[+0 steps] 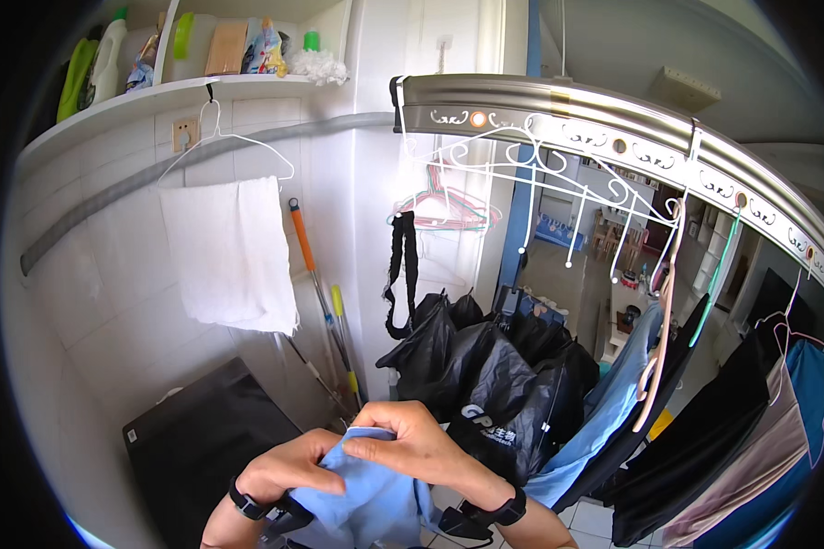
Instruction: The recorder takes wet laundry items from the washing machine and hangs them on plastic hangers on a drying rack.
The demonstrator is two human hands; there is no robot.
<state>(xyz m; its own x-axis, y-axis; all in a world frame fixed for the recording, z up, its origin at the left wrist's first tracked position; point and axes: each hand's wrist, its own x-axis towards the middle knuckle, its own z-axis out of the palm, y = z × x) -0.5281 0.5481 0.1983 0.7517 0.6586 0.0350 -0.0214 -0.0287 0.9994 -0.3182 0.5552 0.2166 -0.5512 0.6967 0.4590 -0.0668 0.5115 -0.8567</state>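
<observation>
Both my hands hold a light blue cloth garment (pixel 374 491) low in front of me. My left hand (pixel 299 466) grips its left side, thumb over the fabric. My right hand (pixel 412 439) pinches a folded upper edge between thumb and fingers. Each wrist wears a black band. The garment's lower part hangs down and runs out of the picture. Above and to the right, a white metal hook rack (pixel 535 165) hangs from a drying rail (pixel 577 127); a black looped strap (pixel 403 274) hangs from its left end.
Clothes on hangers, among them blue trousers (pixel 608 418) and black trousers (pixel 700 425), hang at right. Black bags (pixel 494 370) stand ahead. A dark flat-topped appliance (pixel 206 439) is at lower left. A white towel (pixel 230 254) hangs below a shelf (pixel 247 86); long handles (pixel 302 237) lean near the corner.
</observation>
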